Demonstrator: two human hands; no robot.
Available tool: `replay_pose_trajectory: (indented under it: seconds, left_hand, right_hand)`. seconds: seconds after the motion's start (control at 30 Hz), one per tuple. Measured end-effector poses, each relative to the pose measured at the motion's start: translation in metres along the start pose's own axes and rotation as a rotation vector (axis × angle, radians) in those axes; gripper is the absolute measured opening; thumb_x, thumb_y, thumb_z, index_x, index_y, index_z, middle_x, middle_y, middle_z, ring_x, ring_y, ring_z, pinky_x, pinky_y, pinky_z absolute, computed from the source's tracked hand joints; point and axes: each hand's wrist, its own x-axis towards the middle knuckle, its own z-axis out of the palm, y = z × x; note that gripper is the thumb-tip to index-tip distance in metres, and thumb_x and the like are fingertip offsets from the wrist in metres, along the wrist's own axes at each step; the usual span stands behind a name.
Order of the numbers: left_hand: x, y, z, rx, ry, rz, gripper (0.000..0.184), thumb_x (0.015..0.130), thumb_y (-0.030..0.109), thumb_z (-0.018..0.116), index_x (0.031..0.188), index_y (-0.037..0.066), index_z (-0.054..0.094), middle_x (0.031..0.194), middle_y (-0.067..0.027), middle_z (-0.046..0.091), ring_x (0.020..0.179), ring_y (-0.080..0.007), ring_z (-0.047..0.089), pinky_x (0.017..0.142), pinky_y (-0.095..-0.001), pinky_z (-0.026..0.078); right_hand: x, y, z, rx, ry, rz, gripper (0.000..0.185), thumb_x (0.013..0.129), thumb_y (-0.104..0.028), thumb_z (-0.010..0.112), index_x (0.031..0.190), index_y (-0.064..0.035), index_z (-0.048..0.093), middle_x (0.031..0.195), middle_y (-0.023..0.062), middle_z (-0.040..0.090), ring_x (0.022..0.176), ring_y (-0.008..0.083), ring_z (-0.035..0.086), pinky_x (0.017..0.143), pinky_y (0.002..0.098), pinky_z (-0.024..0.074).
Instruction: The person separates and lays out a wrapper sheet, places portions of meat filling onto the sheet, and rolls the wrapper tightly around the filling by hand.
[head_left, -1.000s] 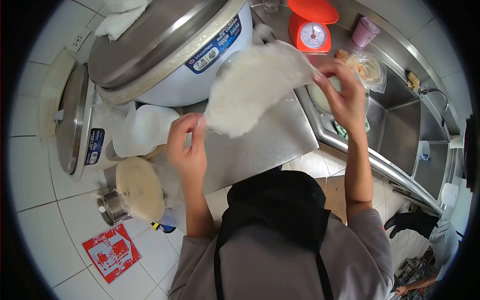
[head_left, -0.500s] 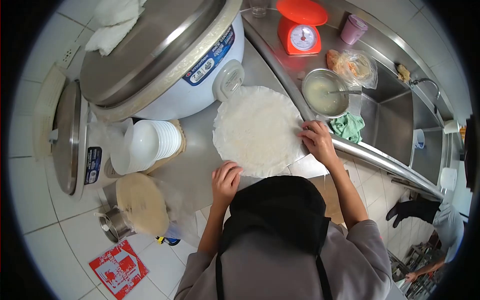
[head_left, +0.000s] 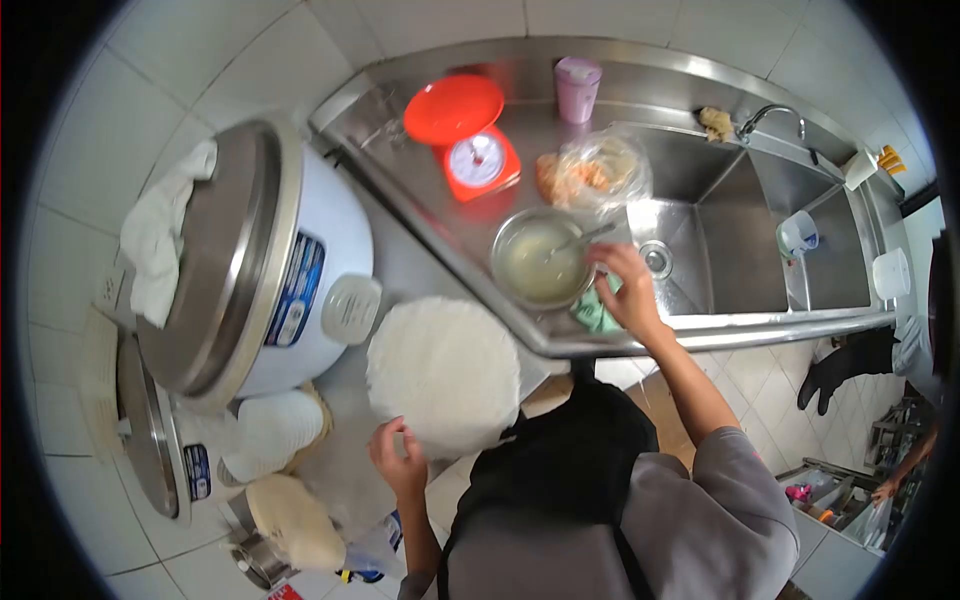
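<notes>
Apparently, reaching for the spoon (head_left: pixel 584 241) is in hand, calling for a pinch; right hand (head_left: pixel 628 286) empty, left hand (head_left: pixel 399 462) empty, fingers loose, by the round sheet's (head_left: pixel 445 372) near edge.

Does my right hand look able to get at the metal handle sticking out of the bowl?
Most likely yes: the right hand is close by, the metal handle juts past the rim of the bowl, and nothing seems to block it.

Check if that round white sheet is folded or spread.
Spread: the white sheet lies flat on the counter, its round outline showing.
</notes>
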Motion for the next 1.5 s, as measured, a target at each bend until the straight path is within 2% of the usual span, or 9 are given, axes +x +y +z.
replay_pose_trajectory:
  seconds: [0.2, 0.37, 0.47, 0.67, 0.87, 1.1, 1.33, 1.43, 1.5]
  left_hand:
    - [0.158, 0.166, 0.121, -0.59, -0.124, -0.002, 0.019, 0.086, 0.011, 0.059, 0.104, 0.005, 0.062, 0.096, -0.0118, 0.063, 0.087, -0.0246, 0.06, 0.079, -0.0346, 0.047]
    - [0.259, 0.246, 0.262, -0.096, -0.322, 0.167, 0.046, 0.079, 0.035, 0.067, 0.113, 0.006, 0.054, 0.119, -0.0156, 0.052, 0.101, -0.0341, 0.057, 0.083, -0.0457, 0.046]
    - [0.28, 0.266, 0.306, 0.146, -0.37, 0.182, 0.046, 0.077, 0.036, 0.068, 0.108, 0.005, 0.055, 0.121, -0.0162, 0.05, 0.101, -0.0358, 0.057, 0.082, -0.0491, 0.046]
    - [0.323, 0.257, 0.341, -0.145, -0.574, -0.106, 0.032, 0.081, 0.023, 0.065, 0.101, 0.001, 0.055, 0.1, -0.0155, 0.058, 0.09, -0.0261, 0.061, 0.071, -0.0406, 0.05]
    - [0.338, 0.244, 0.315, -0.893, -0.742, -0.509, 0.036, 0.083, 0.012, 0.063, 0.115, 0.001, 0.05, 0.108, -0.0099, 0.06, 0.094, -0.0125, 0.056, 0.07, -0.0288, 0.048]
    - [0.34, 0.254, 0.314, -0.44, -0.729, -0.048, 0.039, 0.078, 0.018, 0.068, 0.11, -0.001, 0.06, 0.096, -0.0134, 0.067, 0.087, -0.0191, 0.063, 0.076, -0.0329, 0.049]
    - [0.327, 0.244, 0.342, -0.177, -0.503, 0.092, 0.034, 0.075, 0.023, 0.07, 0.102, 0.003, 0.066, 0.094, -0.0188, 0.067, 0.093, -0.026, 0.064, 0.081, -0.0341, 0.048]
    - [0.325, 0.245, 0.35, -0.192, -0.481, 0.117, 0.034, 0.074, 0.022, 0.069, 0.103, 0.003, 0.066, 0.103, -0.0208, 0.064, 0.099, -0.0274, 0.062, 0.086, -0.0346, 0.045]
    - [0.322, 0.249, 0.353, -0.309, -0.497, 0.074, 0.035, 0.075, 0.021, 0.067, 0.104, 0.002, 0.065, 0.109, -0.0214, 0.062, 0.102, -0.0276, 0.06, 0.088, -0.0352, 0.044]
  right_hand:
    - [0.089, 0.153, -0.018, 0.096, -0.043, 0.393, 0.015, 0.082, -0.004, 0.057, 0.092, -0.0008, 0.067, 0.094, 0.0179, 0.065, 0.085, 0.0334, 0.063, 0.075, 0.0379, 0.0503]
    - [0.119, 0.184, 0.01, -0.16, 0.082, 0.211, 0.037, 0.072, -0.007, 0.067, 0.109, -0.0046, 0.062, 0.109, 0.0174, 0.061, 0.104, 0.036, 0.056, 0.083, 0.0399, 0.0473]
    - [0.139, 0.198, 0.019, -0.454, 0.2, 0.479, 0.049, 0.071, -0.02, 0.074, 0.115, -0.0068, 0.059, 0.11, 0.0151, 0.061, 0.112, 0.0354, 0.05, 0.085, 0.044, 0.0469]
    - [0.152, 0.243, 0.039, -0.12, -0.392, 0.807, 0.05, 0.07, -0.018, 0.073, 0.116, -0.0041, 0.058, 0.099, 0.0191, 0.063, 0.091, 0.0327, 0.061, 0.083, 0.0404, 0.048]
    - [0.158, 0.269, 0.064, 0.495, -0.206, 0.755, 0.04, 0.083, -0.007, 0.058, 0.116, 0.0122, 0.049, 0.106, 0.0203, 0.062, 0.092, 0.0268, 0.061, 0.082, 0.0338, 0.0476]
    - [0.185, 0.239, 0.031, 1.157, -0.377, 0.908, 0.05, 0.084, -0.008, 0.058, 0.126, 0.0131, 0.04, 0.118, 0.024, 0.054, 0.109, 0.0252, 0.054, 0.092, 0.0353, 0.0434]
    - [0.161, 0.24, -0.013, 0.018, -0.149, 0.289, 0.049, 0.072, -0.01, 0.072, 0.118, -0.005, 0.055, 0.1, 0.0192, 0.06, 0.089, 0.0358, 0.061, 0.078, 0.0397, 0.0487]
    - [0.166, 0.187, -0.039, 0.15, 0.049, 0.207, 0.033, 0.073, -0.006, 0.068, 0.106, -0.002, 0.062, 0.096, 0.018, 0.062, 0.087, 0.0355, 0.061, 0.077, 0.0405, 0.0485]
    - [0.149, 0.175, -0.016, 0.3, -0.221, 0.298, 0.02, 0.074, -0.003, 0.067, 0.094, 0.0013, 0.064, 0.093, 0.0182, 0.064, 0.086, 0.0315, 0.063, 0.073, 0.0391, 0.0501]
